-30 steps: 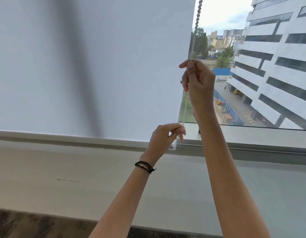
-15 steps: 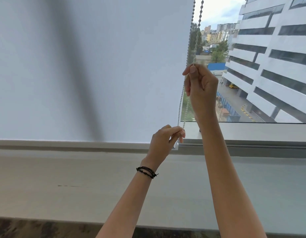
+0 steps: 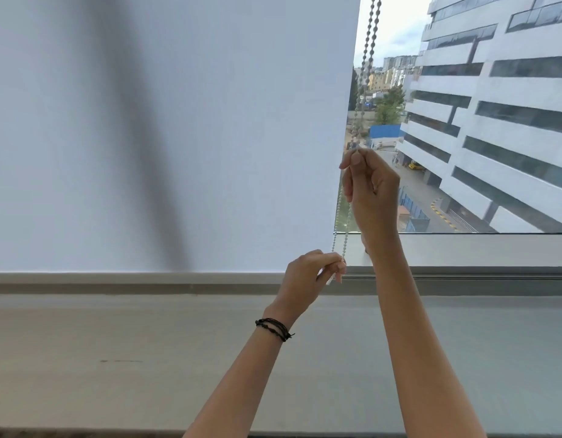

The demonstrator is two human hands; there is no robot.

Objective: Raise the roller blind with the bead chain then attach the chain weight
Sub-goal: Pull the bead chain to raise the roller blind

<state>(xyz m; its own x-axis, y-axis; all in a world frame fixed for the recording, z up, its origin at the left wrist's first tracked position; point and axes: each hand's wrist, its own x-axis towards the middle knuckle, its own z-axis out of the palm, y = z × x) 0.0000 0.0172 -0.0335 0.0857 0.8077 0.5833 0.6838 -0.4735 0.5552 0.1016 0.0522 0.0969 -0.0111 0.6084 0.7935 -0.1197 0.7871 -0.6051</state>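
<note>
While left hand and right hand pinch bead chain, roller blind down, office block outside.

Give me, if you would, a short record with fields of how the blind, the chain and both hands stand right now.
blind: lowered, bottom edge down at the window frame
bead chain: two strands hang beside the blind's right edge
right hand: pinches the chain, higher up
left hand: pinches the loop's lower end
pale piece: small, under the left fingers; cannot tell what it is
bracelet: dark, on the left wrist
sill: grey, below the blind
building: white, seen through the uncovered glass
</note>
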